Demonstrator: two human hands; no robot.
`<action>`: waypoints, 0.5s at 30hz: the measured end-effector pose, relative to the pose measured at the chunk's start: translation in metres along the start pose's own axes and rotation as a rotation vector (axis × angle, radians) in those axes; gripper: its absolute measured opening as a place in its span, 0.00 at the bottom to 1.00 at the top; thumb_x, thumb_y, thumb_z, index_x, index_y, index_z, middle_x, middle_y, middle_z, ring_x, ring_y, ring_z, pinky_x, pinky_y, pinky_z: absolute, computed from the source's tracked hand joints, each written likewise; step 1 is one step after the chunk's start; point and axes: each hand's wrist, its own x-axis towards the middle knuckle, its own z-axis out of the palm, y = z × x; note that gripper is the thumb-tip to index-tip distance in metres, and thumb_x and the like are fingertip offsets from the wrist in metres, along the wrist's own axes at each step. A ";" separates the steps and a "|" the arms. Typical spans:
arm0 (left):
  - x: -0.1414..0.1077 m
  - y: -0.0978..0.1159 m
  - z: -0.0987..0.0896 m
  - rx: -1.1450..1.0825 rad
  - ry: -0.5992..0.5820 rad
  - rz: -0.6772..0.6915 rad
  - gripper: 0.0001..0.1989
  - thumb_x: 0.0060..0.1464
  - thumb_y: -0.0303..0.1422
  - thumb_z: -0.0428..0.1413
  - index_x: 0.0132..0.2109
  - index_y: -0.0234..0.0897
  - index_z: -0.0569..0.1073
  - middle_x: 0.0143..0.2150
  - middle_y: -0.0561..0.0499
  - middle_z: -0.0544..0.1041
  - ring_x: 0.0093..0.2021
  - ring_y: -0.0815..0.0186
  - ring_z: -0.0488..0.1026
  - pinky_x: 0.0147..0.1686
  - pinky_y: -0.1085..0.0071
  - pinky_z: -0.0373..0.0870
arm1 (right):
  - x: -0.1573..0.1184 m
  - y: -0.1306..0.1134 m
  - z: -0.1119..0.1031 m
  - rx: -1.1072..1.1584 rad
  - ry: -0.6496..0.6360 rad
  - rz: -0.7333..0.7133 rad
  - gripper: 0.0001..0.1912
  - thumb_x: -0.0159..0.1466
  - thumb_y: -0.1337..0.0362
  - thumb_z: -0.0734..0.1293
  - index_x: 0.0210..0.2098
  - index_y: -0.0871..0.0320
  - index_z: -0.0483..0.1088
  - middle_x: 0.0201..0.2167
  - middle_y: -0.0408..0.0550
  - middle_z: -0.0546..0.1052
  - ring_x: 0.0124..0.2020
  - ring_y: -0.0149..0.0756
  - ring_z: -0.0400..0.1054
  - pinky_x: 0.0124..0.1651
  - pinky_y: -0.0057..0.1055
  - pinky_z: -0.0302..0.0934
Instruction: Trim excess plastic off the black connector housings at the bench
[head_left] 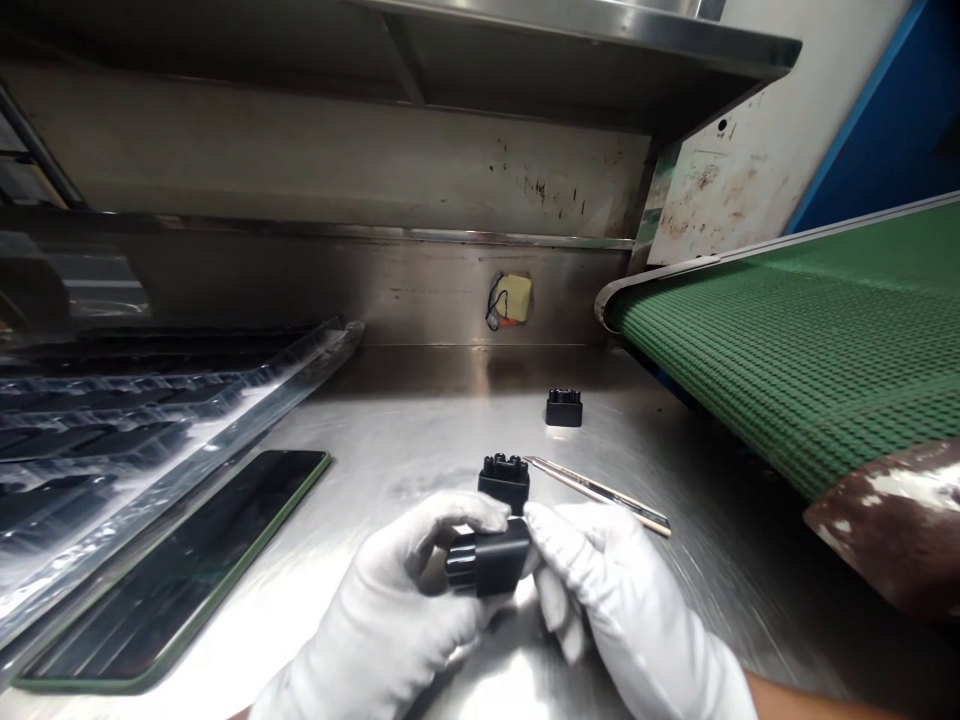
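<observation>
My left hand (420, 590), in a white glove, grips a black plastic connector housing (501, 558) between thumb and fingers. The housing lies on its side, its ribbed end pointing left. My gloved right hand (592, 580) has its thumb and forefinger closed at the housing's right end, while its other fingers curl below. Just behind my hands a second black connector housing (504, 482) stands on the steel table with round posts upward. Farther back is a third such housing (564, 408). Metal tweezers (600, 492) lie behind my right hand, tips toward the second housing.
A phone (187, 560) in a green-edged case lies at the left, beside clear plastic trays (172, 430) holding black parts. A green conveyor belt (810, 330) runs along the right. Overhead is a steel shelf (585, 60). A yellow piece (514, 298) with a dark cord rests against the back panel.
</observation>
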 end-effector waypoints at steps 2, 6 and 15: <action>0.002 0.002 0.000 0.006 -0.002 0.073 0.14 0.46 0.28 0.69 0.40 0.42 0.78 0.42 0.53 0.77 0.35 0.67 0.77 0.32 0.76 0.76 | 0.000 -0.002 0.000 0.036 -0.025 0.024 0.32 0.60 0.37 0.65 0.16 0.59 0.62 0.11 0.40 0.62 0.13 0.25 0.54 0.18 0.24 0.45; 0.005 0.002 -0.004 0.138 0.056 0.205 0.09 0.48 0.27 0.67 0.38 0.42 0.78 0.46 0.52 0.77 0.46 0.62 0.76 0.47 0.72 0.75 | 0.002 -0.004 0.002 0.168 -0.099 0.174 0.24 0.57 0.46 0.70 0.19 0.59 0.63 0.13 0.38 0.62 0.14 0.22 0.50 0.20 0.24 0.40; 0.012 0.009 0.000 0.049 0.043 0.017 0.34 0.38 0.23 0.72 0.52 0.44 0.68 0.47 0.52 0.77 0.45 0.61 0.77 0.40 0.76 0.76 | 0.004 -0.011 0.004 0.095 -0.093 0.085 0.20 0.54 0.51 0.70 0.22 0.58 0.60 0.15 0.37 0.63 0.16 0.23 0.54 0.21 0.23 0.45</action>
